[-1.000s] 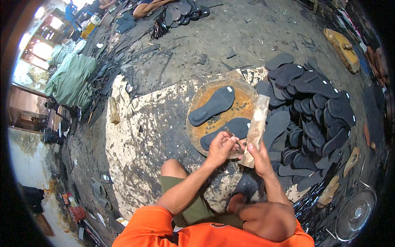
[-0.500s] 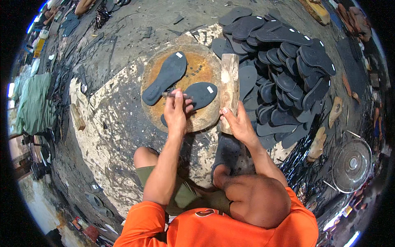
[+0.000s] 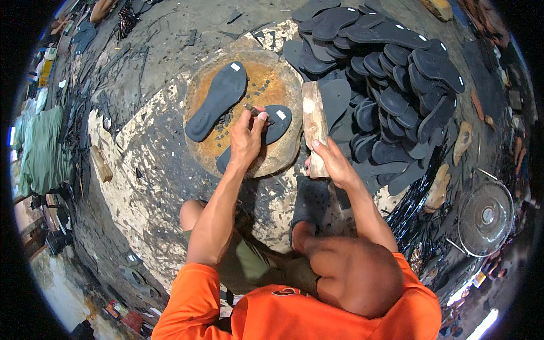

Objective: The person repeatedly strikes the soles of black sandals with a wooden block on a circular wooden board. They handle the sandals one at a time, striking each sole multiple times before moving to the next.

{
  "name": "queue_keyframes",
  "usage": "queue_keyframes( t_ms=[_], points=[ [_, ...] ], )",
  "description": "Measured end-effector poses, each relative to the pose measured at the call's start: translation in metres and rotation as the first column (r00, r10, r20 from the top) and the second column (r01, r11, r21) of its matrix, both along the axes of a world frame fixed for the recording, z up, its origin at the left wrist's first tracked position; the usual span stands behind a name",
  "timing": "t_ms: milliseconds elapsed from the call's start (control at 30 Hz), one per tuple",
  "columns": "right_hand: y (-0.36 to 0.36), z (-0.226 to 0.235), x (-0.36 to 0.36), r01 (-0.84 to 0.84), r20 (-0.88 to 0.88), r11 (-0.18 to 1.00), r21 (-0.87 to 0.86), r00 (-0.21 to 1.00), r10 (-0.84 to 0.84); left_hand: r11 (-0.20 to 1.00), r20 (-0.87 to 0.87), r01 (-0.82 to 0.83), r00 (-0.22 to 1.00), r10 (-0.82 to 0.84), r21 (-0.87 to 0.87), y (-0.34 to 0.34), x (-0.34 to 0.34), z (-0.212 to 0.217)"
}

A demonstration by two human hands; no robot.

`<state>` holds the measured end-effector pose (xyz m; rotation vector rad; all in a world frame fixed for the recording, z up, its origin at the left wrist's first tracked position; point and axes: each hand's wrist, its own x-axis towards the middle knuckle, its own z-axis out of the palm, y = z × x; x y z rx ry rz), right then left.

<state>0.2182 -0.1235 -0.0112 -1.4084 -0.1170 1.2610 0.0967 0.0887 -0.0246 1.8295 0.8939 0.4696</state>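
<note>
Your left hand (image 3: 245, 140) is pinched tight around a small dark metal punch (image 3: 253, 109), its fingers curled closed on the shaft, with the tip angled toward the dark rubber sandal sole (image 3: 266, 131) lying near the front edge of the round, rust-stained wooden block (image 3: 266, 85). Your right hand (image 3: 334, 164) is wrapped around the lower end of a pale, worn wooden mallet (image 3: 314, 122), which stands along the block's right edge, touching it. A second, longer dark sole (image 3: 217, 101) lies slanted across the left half of the block, apart from the punch. Just beyond the mallet, off the block's right side, a big heap of dark soles (image 3: 391, 85) spreads over the ground. A round wire fan guard (image 3: 485, 217) lies well to the right of you.
</note>
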Motion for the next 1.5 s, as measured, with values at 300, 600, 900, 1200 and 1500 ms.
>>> queue_keyframes(
  t_ms=[300, 600, 900, 1200, 1500],
  points=[
    [0.007, 0.072, 0.018, -0.044, 0.06, 0.998, 0.044, 0.997, 0.041, 1.0, 0.013, -0.015, 1.0, 0.015, -0.018, -0.004, 0.0, 0.001],
    [0.021, 0.156, 0.012, -0.154, 0.728, 0.899, 0.41, 0.65, -0.22, 0.938, 0.131, 0.039, 0.987, -0.089, 0.344, -0.013, -0.002, -0.012],
    [0.013, 0.052, 0.015, -0.398, -0.077, 0.912, -0.103, 0.917, 0.392, 0.954, 0.205, -0.08, 0.978, 0.02, 0.288, -0.022, -0.004, -0.021],
    [0.013, 0.031, 0.0, -0.356, -0.023, 0.925, -0.135, 0.934, 0.356, 0.938, 0.22, -0.325, 0.913, 0.344, -0.119, 0.12, 0.019, -0.014],
    [0.044, 0.097, 0.032, -0.351, -0.123, 0.93, -0.105, 0.933, 0.338, 0.94, 0.108, -0.324, 0.944, 0.313, 0.106, 0.121, 0.029, -0.023]
  ],
)
